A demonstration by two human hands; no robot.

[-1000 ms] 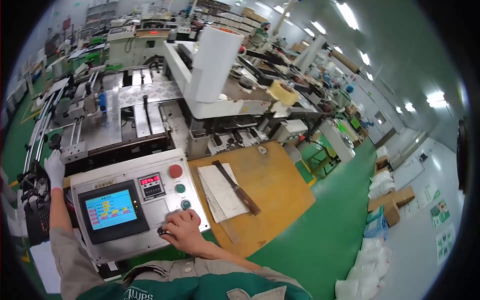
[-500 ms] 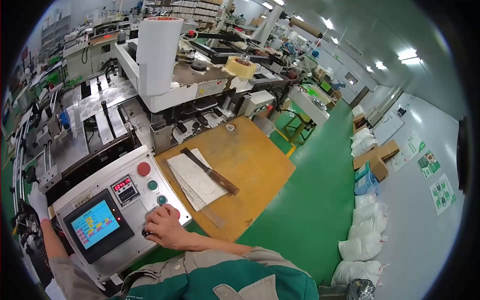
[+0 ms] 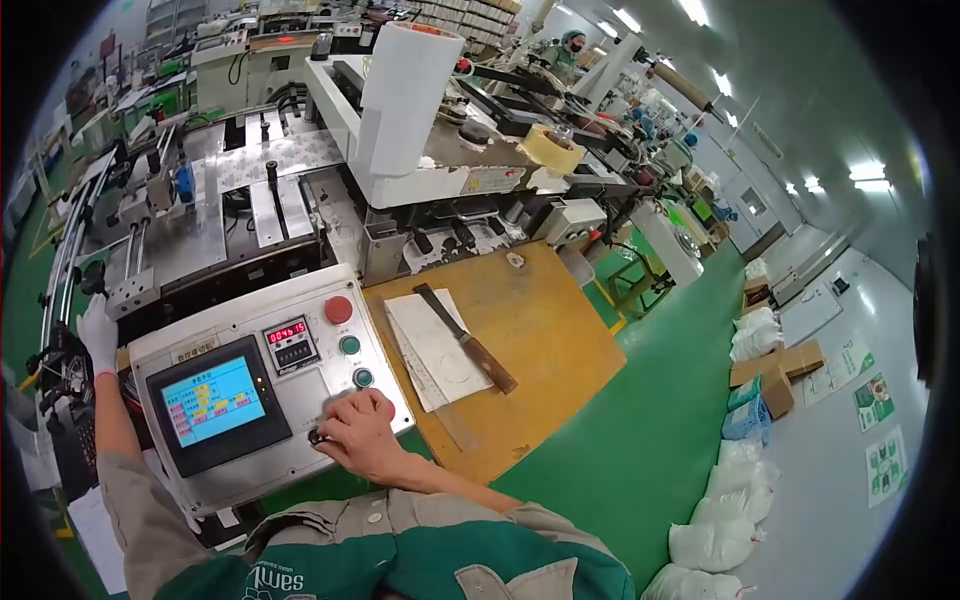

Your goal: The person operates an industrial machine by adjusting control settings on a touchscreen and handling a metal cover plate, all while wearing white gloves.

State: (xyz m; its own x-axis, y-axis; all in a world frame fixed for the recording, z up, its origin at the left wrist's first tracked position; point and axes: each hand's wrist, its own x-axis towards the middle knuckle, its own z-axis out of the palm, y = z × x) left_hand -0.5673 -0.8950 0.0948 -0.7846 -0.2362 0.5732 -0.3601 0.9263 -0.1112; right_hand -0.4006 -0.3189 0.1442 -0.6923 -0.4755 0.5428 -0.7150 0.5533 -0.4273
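My right hand (image 3: 362, 435) is bare, with its fingers closed around a small black knob (image 3: 317, 437) at the lower right of the white control panel (image 3: 235, 325). Beside it are a green button (image 3: 363, 378) and, partly behind the hand, a red one. A lit touchscreen (image 3: 210, 400) and a red digital counter (image 3: 290, 335) are set into the same panel. My left hand (image 3: 98, 338), in a white glove, reaches up along the panel's left side. Its fingertips are just below a round black knob (image 3: 92, 277) on the machine; whether they grip anything is hidden.
On the brown board (image 3: 560, 330) to the right lie papers (image 3: 425, 340) and a wooden-handled knife (image 3: 470, 345). A white roll (image 3: 410, 100) and a yellow tape roll (image 3: 552, 148) stand on the machine. White bags (image 3: 735, 490) line the right wall. Another person (image 3: 568, 50) is far back.
The view has shifted, so the machine and panel appear farther right and slightly higher. The counter's last digit went from 4 to 5. My right hand stays at the knob, my left by the machine.
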